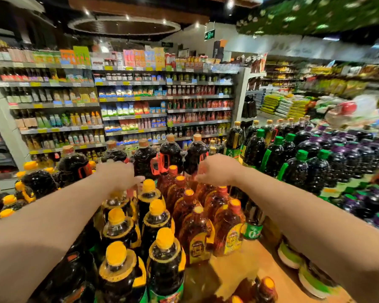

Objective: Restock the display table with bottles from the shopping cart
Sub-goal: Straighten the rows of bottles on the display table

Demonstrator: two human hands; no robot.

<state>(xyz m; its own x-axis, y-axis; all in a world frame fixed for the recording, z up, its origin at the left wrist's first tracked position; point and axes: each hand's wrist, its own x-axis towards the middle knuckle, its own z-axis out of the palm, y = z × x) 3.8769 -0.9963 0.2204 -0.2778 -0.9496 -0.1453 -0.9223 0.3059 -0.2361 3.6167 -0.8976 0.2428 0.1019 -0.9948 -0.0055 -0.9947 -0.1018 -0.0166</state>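
Dozens of bottles already crowd the display table point(245, 263); bare wood shows only at the near right, so that's the likely gap to fill. No shopping cart in frame, can't say where the stock is.

Nearest stock: yellow-capped dark bottles point(160, 256) in two tight rows in front of me, shoulder to shoulder. Just right of them, amber bottles point(197, 232) with orange caps, also packed touching. Behind, larger dark jugs point(173, 152) with red side handles.

Handling, my read: plastic bottles full of liquid, so heavy for their size, stiff enough to squeeze lightly, not fragile like glass. Smooth shiny walls and film labels look slippery. Best hold is the moulded side handle where there is one, else the neck just under the cap. Tall and narrow, so a knock could topple neighbours domino-style; lift straight up, set straight down.

Left hand point(118, 174) is over the far end of the yellow-cap row, fingers reaching forward and down toward a cap; motion blur, can't tell if it grips anything. Right hand point(214, 169) hovers over the back amber bottles, fingers loosely curled downward near the caps; contact unclear, also blurred.

Outward: green-capped dark bottles point(295, 169) and purple-capped ones point(341, 154) to the right, wall shelving point(127, 99) of sauces behind.
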